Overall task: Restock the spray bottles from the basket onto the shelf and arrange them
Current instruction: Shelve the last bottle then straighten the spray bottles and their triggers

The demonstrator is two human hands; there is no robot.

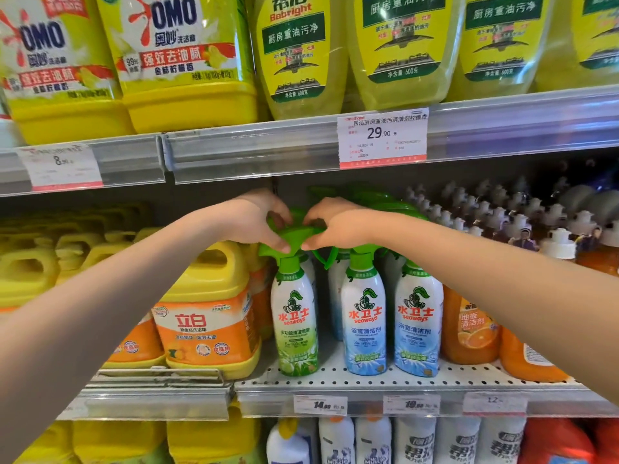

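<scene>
- Both my hands are up at frame centre, on the green trigger head (296,234) of one spray bottle (295,316).
- Left hand (254,219): fingers curled over the head's left side, thumb and fingertips pinching the trigger from above and below.
- Right hand (338,226): fingers curled, pinching the right side of the same head. The fingertips of both hands nearly meet just under it.
- That bottle stands upright on the perforated middle shelf (335,380), centre of frame, with a white body and a green lime-print label at the bottom.
- Just to its right stand two blue-label spray bottles (365,319), side by side and upright, with the same green heads. More green heads show behind them in the row; I can't count them.
- Left of my bottle, touching or nearly so: a yellow-and-orange detergent jug (209,316), with more yellow jugs behind it at frame left.
- Right of the blue pair: orange floor-cleaner bottles (469,329), filled with orange liquid.
- Upper shelf, top of frame: yellow OMO jugs (177,58) at left, yellow-green refill pouches (296,55) at centre and right, liquid visible through them.
- A 29.90 price tag (382,137) sits on the upper rail; smaller price tags (320,405) are on the rail below my bottle.
- Bottom edge: white bottles (415,440) on the lower shelf.
</scene>
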